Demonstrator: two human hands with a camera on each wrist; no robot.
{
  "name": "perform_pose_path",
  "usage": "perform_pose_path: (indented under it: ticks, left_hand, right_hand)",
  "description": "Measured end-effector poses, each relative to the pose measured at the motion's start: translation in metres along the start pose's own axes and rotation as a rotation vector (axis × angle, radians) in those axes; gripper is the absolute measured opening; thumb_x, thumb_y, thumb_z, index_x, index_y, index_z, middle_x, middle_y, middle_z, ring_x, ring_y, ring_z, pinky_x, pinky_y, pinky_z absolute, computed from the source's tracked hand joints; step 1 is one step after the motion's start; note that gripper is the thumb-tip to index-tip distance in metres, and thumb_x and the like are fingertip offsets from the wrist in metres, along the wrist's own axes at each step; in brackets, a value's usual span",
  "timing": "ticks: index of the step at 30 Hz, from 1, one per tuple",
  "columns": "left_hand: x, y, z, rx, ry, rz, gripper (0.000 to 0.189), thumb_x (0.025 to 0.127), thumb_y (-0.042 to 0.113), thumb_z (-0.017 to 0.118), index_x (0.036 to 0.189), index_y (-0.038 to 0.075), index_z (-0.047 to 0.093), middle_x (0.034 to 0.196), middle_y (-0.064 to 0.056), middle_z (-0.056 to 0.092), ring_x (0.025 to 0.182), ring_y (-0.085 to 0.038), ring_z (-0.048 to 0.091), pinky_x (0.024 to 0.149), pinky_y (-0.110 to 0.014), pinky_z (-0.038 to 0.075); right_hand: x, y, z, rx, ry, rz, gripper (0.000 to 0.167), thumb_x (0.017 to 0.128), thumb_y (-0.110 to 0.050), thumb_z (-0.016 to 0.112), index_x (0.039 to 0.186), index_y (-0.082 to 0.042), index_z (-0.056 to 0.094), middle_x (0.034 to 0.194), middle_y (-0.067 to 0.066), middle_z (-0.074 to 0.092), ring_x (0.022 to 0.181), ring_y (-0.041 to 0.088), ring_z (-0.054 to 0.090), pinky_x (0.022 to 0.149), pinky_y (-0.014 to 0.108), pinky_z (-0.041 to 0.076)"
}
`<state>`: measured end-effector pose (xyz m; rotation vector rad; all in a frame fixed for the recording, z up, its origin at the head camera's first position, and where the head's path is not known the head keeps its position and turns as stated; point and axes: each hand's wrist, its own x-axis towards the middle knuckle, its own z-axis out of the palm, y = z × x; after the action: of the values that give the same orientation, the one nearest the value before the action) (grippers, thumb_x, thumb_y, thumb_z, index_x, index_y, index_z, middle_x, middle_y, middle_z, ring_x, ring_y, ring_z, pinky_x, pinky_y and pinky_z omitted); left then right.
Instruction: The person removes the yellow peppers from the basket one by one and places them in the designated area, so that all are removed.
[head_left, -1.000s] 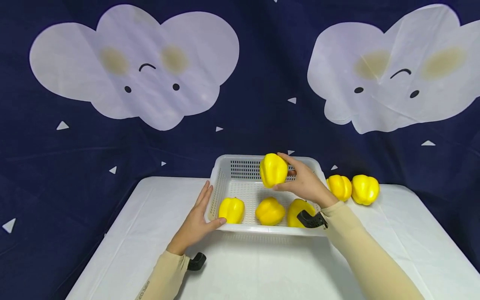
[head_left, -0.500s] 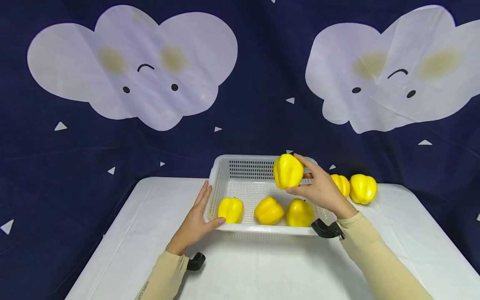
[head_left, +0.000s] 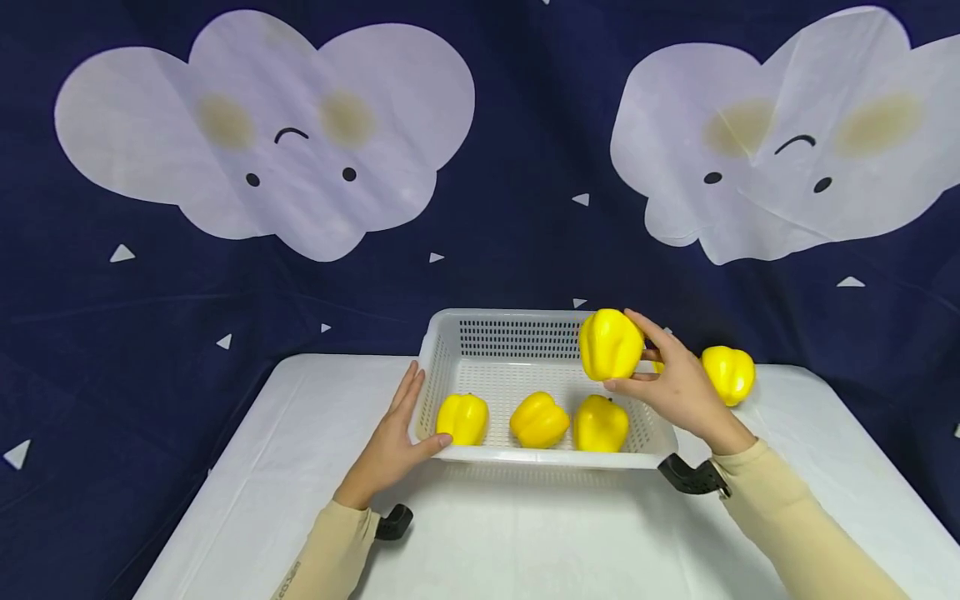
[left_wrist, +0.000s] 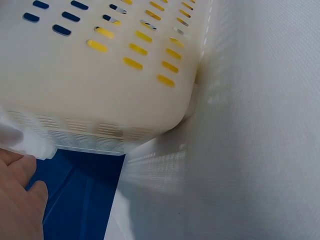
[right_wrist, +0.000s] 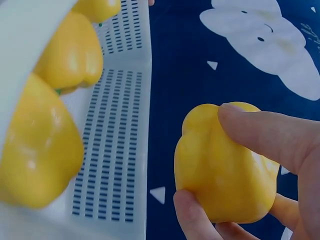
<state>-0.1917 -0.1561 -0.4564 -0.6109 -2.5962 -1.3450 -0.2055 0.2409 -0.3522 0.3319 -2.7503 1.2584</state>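
Observation:
My right hand [head_left: 686, 392] grips a yellow bell pepper [head_left: 611, 344] between thumb and fingers, over the right end of a white plastic basket [head_left: 510, 456]. In the right wrist view the held bell pepper [right_wrist: 227, 165] shows its lobes, with the thumb on top. Along the basket's front lie three more yellow peppers: one at left [head_left: 462, 420], one in the middle [head_left: 539, 421], one at right [head_left: 602, 425]. My left hand [head_left: 390, 454] rests against the basket's left side, fingers extended, thumb at the front rim. The left wrist view shows only part of that hand [left_wrist: 20, 195].
Right of the basket, a yellow pepper [head_left: 728, 374] lies on the white-covered table [head_left: 517, 542]. Another one beside it is mostly hidden behind my right hand. A dark blue cloth [head_left: 540, 167] with cloud prints hangs behind the table.
My right hand has carried the held bell pepper rightward, from above the basket's middle to its right end. The left hand and the basket stay in place.

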Motion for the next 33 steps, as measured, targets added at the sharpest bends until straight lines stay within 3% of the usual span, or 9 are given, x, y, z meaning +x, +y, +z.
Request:
perform_pose_path:
  ticks: [14, 22, 27, 33]
  left_hand:
    - [0.001, -0.001, -0.001, 0.008, -0.001, -0.007, 0.101, 0.086, 0.035, 0.078, 0.16, 0.002, 0.017, 0.169, -0.003, 0.001, 0.152, -0.038, 0.014, 0.113, -0.065, 0.022]
    - [0.0, -0.001, 0.001, 0.005, 0.002, -0.002, 0.102, 0.085, 0.034, 0.079, 0.16, 0.002, 0.017, 0.169, -0.004, 0.002, 0.151, -0.039, 0.016, 0.113, -0.065, 0.023]
    - [0.0, 0.001, 0.001, 0.002, 0.0, -0.008, 0.102, 0.085, 0.032, 0.079, 0.16, 0.003, 0.017, 0.169, -0.002, 0.001, 0.152, -0.037, 0.014, 0.114, -0.063, 0.022]
    - [0.0, 0.001, 0.0, -0.002, 0.002, 0.0, 0.102, 0.085, 0.03, 0.079, 0.16, 0.001, 0.017, 0.169, -0.006, 0.001, 0.151, -0.04, 0.015, 0.114, -0.064, 0.023]
  right_hand:
    - [-0.018, 0.026, -0.028, -0.058, 0.021, 0.026, 0.107, 0.08, -0.03, 0.087, 0.162, -0.02, 0.02, 0.147, 0.025, 0.043, 0.118, 0.045, 0.056, 0.082, 0.034, 0.059]
    - [-0.028, 0.04, -0.036, -0.084, 0.057, 0.028, 0.106, 0.081, -0.031, 0.086, 0.162, -0.016, 0.02, 0.146, 0.026, 0.043, 0.118, 0.047, 0.054, 0.077, 0.009, 0.047]
    - [-0.032, 0.047, -0.042, -0.066, 0.06, 0.022, 0.107, 0.081, -0.031, 0.086, 0.162, -0.017, 0.018, 0.146, 0.026, 0.04, 0.118, 0.047, 0.053, 0.076, 0.009, 0.048]
    - [-0.034, 0.061, -0.046, -0.051, 0.067, 0.004, 0.105, 0.081, -0.025, 0.086, 0.162, -0.02, 0.019, 0.146, 0.022, 0.042, 0.116, 0.037, 0.052, 0.077, 0.01, 0.051]
